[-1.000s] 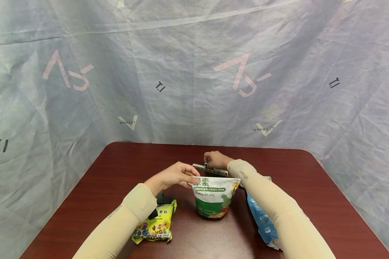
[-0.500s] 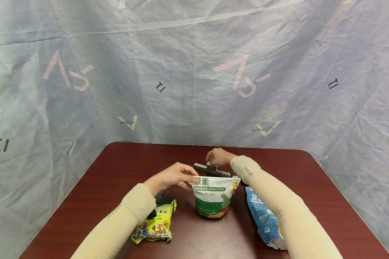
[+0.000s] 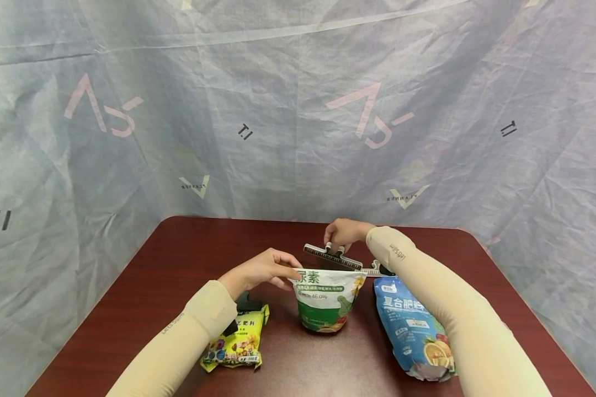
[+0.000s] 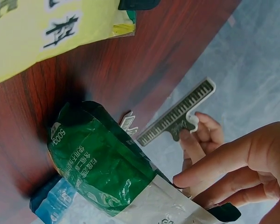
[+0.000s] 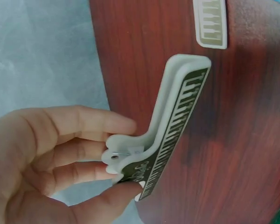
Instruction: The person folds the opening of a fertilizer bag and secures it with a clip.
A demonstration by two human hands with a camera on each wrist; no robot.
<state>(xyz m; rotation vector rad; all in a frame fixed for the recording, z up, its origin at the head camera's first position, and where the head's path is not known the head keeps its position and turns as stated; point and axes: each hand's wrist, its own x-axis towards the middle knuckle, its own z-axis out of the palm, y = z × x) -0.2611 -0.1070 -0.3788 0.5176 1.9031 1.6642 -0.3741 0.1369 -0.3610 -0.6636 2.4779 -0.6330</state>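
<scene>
I judge the clipping about half done: the clip (image 5: 175, 123) is in hand, but seating it on the white-green bag (image 3: 323, 309) is left to do. My left hand (image 3: 265, 270) pinches the bag's upper left corner; the bag stands upright beneath it. My right hand (image 3: 345, 234) pinches the clip's grip between thumb and fingers, just beyond the bag's top edge. A second clip (image 5: 211, 25) lies near the blue bag (image 3: 409, 325).
</scene>
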